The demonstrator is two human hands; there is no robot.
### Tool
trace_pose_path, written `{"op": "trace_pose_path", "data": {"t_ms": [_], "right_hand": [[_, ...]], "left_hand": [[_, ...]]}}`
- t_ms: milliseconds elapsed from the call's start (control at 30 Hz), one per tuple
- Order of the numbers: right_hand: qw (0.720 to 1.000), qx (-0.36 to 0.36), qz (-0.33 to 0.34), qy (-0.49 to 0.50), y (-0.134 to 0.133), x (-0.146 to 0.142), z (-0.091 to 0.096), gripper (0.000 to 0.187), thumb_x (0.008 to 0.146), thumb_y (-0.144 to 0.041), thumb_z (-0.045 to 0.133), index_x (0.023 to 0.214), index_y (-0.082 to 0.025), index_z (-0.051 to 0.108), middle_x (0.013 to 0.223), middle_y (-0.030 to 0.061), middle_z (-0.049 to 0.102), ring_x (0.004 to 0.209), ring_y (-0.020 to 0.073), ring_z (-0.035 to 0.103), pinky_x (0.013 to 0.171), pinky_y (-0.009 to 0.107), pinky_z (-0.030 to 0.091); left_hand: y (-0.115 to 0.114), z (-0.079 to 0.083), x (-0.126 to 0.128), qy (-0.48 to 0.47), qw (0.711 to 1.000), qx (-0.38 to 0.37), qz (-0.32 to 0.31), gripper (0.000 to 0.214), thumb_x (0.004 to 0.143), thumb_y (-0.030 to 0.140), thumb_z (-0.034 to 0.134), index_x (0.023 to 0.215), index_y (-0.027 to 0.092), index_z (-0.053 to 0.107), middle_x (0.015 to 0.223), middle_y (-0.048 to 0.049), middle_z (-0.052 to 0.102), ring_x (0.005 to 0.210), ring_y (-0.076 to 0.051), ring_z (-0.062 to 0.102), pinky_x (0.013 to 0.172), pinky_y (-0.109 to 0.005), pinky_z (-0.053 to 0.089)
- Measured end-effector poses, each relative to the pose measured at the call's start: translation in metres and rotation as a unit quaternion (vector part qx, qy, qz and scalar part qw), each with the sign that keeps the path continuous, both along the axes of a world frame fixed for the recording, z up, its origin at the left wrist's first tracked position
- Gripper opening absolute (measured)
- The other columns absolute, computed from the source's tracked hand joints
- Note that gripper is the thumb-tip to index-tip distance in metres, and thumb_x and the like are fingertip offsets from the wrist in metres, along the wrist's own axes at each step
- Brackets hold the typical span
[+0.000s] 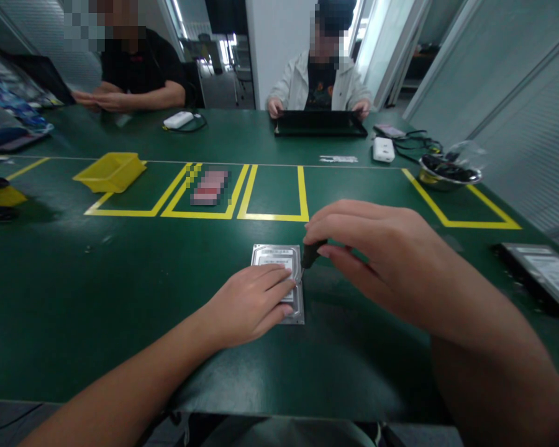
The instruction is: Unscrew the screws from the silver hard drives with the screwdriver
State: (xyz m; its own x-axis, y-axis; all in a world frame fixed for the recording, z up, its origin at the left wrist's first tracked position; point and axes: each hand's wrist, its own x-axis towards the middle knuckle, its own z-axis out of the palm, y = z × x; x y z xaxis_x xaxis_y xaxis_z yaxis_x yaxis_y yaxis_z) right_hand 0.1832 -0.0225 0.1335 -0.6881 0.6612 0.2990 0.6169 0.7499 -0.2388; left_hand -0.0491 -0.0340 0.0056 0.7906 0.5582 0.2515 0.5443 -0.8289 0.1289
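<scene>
A silver hard drive [276, 256] lies flat on the green table [121, 279] in front of me. My left hand [249, 304] rests on top of it, fingers stretched out flat and pressing it down. My right hand [377, 254] hovers over the drive's right edge, fingers pinched round a small black screwdriver [310, 253]. The screwdriver's tip points down at the drive's right side.
A yellow bin [110, 171] sits in one of the yellow-taped boxes [272, 216]. A steel bowl [448, 172] stands at the right, another hard drive [543, 273] at the far right edge. Two people sit across the table, one holding a black tray [320, 124].
</scene>
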Motion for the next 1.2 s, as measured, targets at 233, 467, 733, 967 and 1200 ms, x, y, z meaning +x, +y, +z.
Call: {"op": "trace_pose_path", "data": {"t_ms": [233,467,733,967,1200], "right_hand": [[1.000,0.014,0.005,0.014,-0.0006,0.0018,-0.0014,0.025,0.091,-0.011,0.048,0.098,-0.019,0.070,0.103,0.0037,0.072,0.092,0.0178,0.067,0.079,0.027,0.049],[1.000,0.000,0.019,0.011,-0.0011,0.0024,0.0011,0.030,0.089,-0.004,0.049,0.102,-0.020,0.071,0.113,0.0034,0.070,0.098,0.0152,0.066,0.083,0.024,0.048],[1.000,0.013,-0.003,-0.018,-0.0019,0.0025,0.0031,0.022,0.091,-0.010,0.051,0.097,-0.017,0.071,0.103,0.0058,0.067,0.084,0.0145,0.063,0.071,0.025,0.045],[0.997,0.048,-0.040,-0.040,0.0007,0.0004,-0.0003,0.013,0.092,-0.019,0.058,0.096,-0.017,0.070,0.091,0.0055,0.063,0.079,0.0173,0.060,0.067,0.028,0.043],[0.991,0.042,-0.102,-0.082,0.0036,-0.0040,-0.0028,0.016,0.091,-0.031,0.062,0.096,-0.017,0.070,0.087,0.0060,0.064,0.078,0.0202,0.060,0.066,0.031,0.042]], "left_hand": [[0.0006,0.0001,0.0003,0.003,1.000,0.006,-0.003,0.042,0.101,0.038,0.046,0.131,0.012,0.059,0.132,-0.0131,0.063,0.125,-0.029,0.056,0.105,-0.047,0.049],[0.0004,0.0003,0.0001,0.004,1.000,0.007,-0.001,0.042,0.100,0.039,0.046,0.131,0.013,0.059,0.132,-0.0130,0.063,0.125,-0.029,0.056,0.105,-0.048,0.048],[0.0013,-0.0009,0.0004,0.006,1.000,0.005,0.000,0.042,0.101,0.039,0.046,0.132,0.013,0.058,0.133,-0.0130,0.062,0.126,-0.029,0.056,0.105,-0.048,0.048],[0.0009,-0.0012,0.0002,0.006,1.000,0.009,0.001,0.043,0.100,0.039,0.046,0.133,0.014,0.057,0.134,-0.0126,0.062,0.126,-0.029,0.056,0.105,-0.047,0.048],[-0.0001,-0.0010,0.0001,0.010,1.000,0.007,0.001,0.043,0.101,0.040,0.045,0.132,0.014,0.057,0.135,-0.0124,0.061,0.127,-0.028,0.055,0.106,-0.047,0.047]]}}
